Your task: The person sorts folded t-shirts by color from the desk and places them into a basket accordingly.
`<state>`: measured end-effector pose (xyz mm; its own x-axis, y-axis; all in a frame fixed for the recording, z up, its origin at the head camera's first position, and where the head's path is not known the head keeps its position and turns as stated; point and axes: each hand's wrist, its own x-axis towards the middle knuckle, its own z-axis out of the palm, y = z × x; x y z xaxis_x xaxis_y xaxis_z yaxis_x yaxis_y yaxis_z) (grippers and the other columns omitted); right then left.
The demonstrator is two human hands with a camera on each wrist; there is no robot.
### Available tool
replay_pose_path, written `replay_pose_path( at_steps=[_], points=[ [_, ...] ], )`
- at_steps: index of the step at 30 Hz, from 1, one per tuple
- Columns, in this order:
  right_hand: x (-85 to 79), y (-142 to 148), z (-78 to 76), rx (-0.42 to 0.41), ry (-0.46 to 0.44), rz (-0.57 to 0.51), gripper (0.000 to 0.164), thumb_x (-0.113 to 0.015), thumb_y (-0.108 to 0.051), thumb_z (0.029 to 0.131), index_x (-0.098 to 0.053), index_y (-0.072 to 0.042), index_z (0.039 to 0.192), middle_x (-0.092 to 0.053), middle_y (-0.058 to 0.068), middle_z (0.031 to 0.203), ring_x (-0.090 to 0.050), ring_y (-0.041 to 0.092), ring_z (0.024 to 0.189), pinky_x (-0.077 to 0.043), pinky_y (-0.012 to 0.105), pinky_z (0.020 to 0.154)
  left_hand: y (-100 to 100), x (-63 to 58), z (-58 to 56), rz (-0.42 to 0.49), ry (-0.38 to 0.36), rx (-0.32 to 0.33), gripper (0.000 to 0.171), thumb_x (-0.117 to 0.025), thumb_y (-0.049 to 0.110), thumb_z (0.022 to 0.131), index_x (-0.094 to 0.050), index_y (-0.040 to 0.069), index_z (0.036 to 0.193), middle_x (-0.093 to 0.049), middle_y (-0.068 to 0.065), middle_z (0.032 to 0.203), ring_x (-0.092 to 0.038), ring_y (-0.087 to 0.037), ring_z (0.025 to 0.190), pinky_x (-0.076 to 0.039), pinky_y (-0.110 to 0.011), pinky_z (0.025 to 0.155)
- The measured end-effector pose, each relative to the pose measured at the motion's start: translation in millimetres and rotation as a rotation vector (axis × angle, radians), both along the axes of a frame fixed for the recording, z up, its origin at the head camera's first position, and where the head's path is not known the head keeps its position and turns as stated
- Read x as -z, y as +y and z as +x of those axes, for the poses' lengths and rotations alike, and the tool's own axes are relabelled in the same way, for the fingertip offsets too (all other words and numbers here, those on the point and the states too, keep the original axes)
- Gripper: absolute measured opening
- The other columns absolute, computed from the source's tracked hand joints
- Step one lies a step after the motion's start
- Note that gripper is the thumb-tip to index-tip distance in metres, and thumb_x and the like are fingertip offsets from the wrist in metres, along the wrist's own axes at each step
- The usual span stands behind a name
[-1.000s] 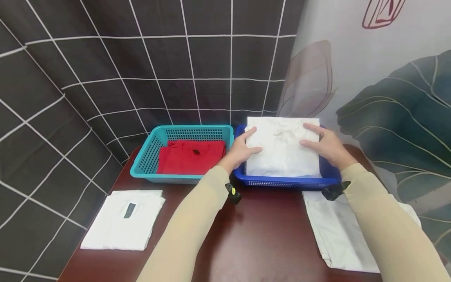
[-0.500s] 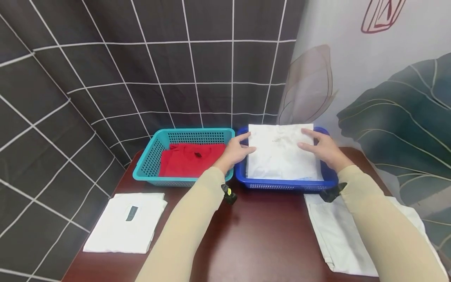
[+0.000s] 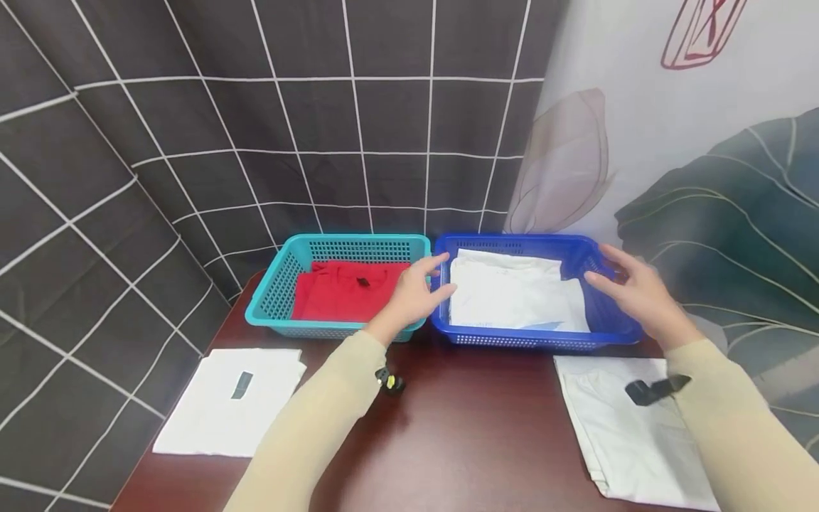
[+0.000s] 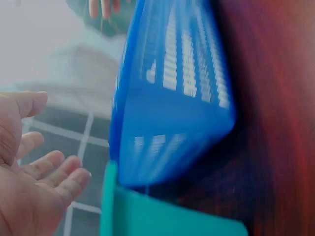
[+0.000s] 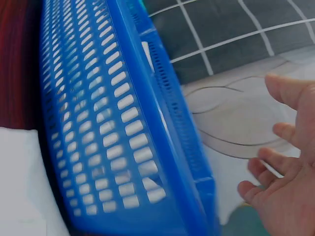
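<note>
How many layers make up the folded white cloth (image 3: 515,291) lying inside the blue basket (image 3: 534,340) cannot be told, and the small bluish patch near its front edge is too faint to read. The left wrist view is smeared: the basket's slots run into streaks, the contents do not show, and fingertips (image 4: 105,7) at the top are cut off by the edge. The left sleeve (image 3: 320,419) covers a corner of a white garment (image 3: 211,416) whose dark label (image 3: 241,385) is illegible. The right sleeve (image 3: 736,419) hides part of another folded white piece (image 3: 617,427) in front of the blue basket.

The surface (image 3: 473,419) is a glossy reddish brown. A teal basket (image 3: 333,328) stands just beside the blue one, to its left, with a folded red garment (image 3: 345,295) in it. A dark backdrop (image 3: 313,121) with white grid lines rises behind and along the left; a pale hanging (image 3: 716,213) printed with leaf shapes fills the right.

The hands are well apart from each other, fingers loosely spread, and hold nothing. The left hand (image 3: 411,293) is above the neighbouring rims of the two baskets, the right hand (image 3: 643,291) by the blue basket's right end; in the wrist views each is clear of the rim, with the white cloth between them, touched by neither
</note>
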<state>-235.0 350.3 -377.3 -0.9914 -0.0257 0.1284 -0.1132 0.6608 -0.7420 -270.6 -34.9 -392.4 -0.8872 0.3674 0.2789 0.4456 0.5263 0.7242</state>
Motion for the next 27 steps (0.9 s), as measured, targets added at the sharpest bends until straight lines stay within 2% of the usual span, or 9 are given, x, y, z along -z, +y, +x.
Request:
replay_pose_path(
  at_steps=[4, 7, 11, 13, 14, 16, 18, 23, 27],
  points=[
    [-3.8, 10.9, 32.6, -0.006, -0.035, 0.056, 0.082, -0.061, -0.040, 0.093, -0.015, -0.012, 0.155, -0.027, 0.027, 0.151, -0.033, 0.052, 0.130, -0.036, 0.040, 0.106, 0.5, -1.1, 40.9, -0.114, 0.138, 0.084, 0.059, -0.067, 0.035, 0.090, -0.048, 0.015, 0.142, -0.049, -0.002, 0.141, -0.043, -0.017, 0.131, -0.038, -0.036, 0.106],
    [-1.1, 21.5, 57.9, 0.004, -0.061, 0.090, 0.084, -0.061, -0.039, 0.094, -0.010, -0.012, 0.155, -0.022, 0.027, 0.153, -0.031, 0.053, 0.130, -0.037, 0.008, 0.092, 11.3, 2.1, 71.9, -0.209, 0.210, 0.174, 0.057, -0.065, 0.039, 0.090, -0.049, 0.017, 0.141, -0.049, 0.000, 0.141, -0.040, -0.014, 0.133, -0.034, -0.033, 0.109],
    [14.6, 39.5, 88.1, 0.006, -0.064, 0.088, 0.084, -0.060, -0.032, 0.095, -0.005, -0.009, 0.155, -0.015, 0.032, 0.153, -0.023, 0.057, 0.130, -0.025, -0.005, 0.077, 37.8, 13.1, 105.8, -0.373, 0.284, 0.319, 0.058, -0.059, 0.046, 0.092, -0.047, 0.021, 0.143, -0.045, 0.002, 0.144, -0.038, -0.011, 0.134, -0.032, -0.029, 0.109],
    [24.0, 48.8, 100.3, 0.007, -0.079, 0.094, 0.084, -0.059, -0.029, 0.096, -0.003, -0.007, 0.154, -0.012, 0.034, 0.152, -0.020, 0.060, 0.129, -0.030, 0.009, 0.101, 53.4, 20.6, 117.6, -0.457, 0.302, 0.383, 0.059, -0.056, 0.050, 0.093, -0.045, 0.023, 0.144, -0.042, 0.002, 0.146, -0.035, -0.010, 0.135, -0.030, -0.027, 0.109],
    [28.6, 53.4, 105.0, 0.007, -0.093, 0.102, 0.084, -0.058, -0.029, 0.097, -0.002, -0.006, 0.154, -0.010, 0.035, 0.152, -0.018, 0.062, 0.128, -0.030, 0.025, 0.109, 61.6, 23.9, 122.4, -0.496, 0.302, 0.410, 0.061, -0.054, 0.053, 0.093, -0.044, 0.024, 0.145, -0.040, 0.003, 0.148, -0.033, -0.009, 0.135, -0.029, -0.026, 0.110],
    [36.6, 61.6, 112.8, 0.016, -0.139, 0.159, 0.084, -0.056, -0.033, 0.098, 0.000, -0.006, 0.154, -0.007, 0.037, 0.151, -0.019, 0.067, 0.123, -0.030, 0.061, 0.103, 78.0, 29.9, 130.1, -0.582, 0.300, 0.451, 0.064, -0.051, 0.058, 0.092, -0.040, 0.027, 0.147, -0.036, 0.004, 0.151, -0.029, -0.008, 0.138, -0.026, -0.025, 0.111],
    [45.7, 67.4, 118.0, 0.012, -0.170, 0.203, 0.084, -0.056, -0.035, 0.098, -0.001, -0.004, 0.153, -0.005, 0.040, 0.149, -0.017, 0.070, 0.120, -0.021, 0.080, 0.083, 94.2, 35.1, 136.0, -0.666, 0.295, 0.484, 0.067, -0.047, 0.062, 0.092, -0.036, 0.029, 0.149, -0.032, 0.004, 0.153, -0.025, -0.008, 0.139, -0.022, -0.024, 0.112],
    [74.0, 74.5, 120.1, -0.061, -0.114, 0.233, 0.082, -0.062, -0.030, 0.094, -0.014, 0.007, 0.150, -0.008, 0.042, 0.147, 0.003, 0.060, 0.134, -0.004, 0.080, 0.092, 136.0, 47.4, 147.5, -0.860, 0.290, 0.517, 0.073, -0.039, 0.073, 0.088, -0.024, 0.039, 0.151, -0.021, 0.009, 0.156, -0.017, -0.008, 0.142, -0.019, -0.025, 0.113],
    [91.5, 74.1, 115.0, -0.086, -0.130, 0.339, 0.083, -0.064, -0.038, 0.091, -0.022, 0.009, 0.146, -0.007, 0.045, 0.145, 0.013, 0.058, 0.134, 0.004, 0.084, 0.086, 167.0, 58.5, 153.4, -0.953, 0.190, 0.500, 0.074, -0.033, 0.079, 0.084, -0.009, 0.051, 0.149, -0.001, 0.019, 0.158, -0.005, -0.007, 0.144, -0.018, -0.032, 0.115]
  ],
)
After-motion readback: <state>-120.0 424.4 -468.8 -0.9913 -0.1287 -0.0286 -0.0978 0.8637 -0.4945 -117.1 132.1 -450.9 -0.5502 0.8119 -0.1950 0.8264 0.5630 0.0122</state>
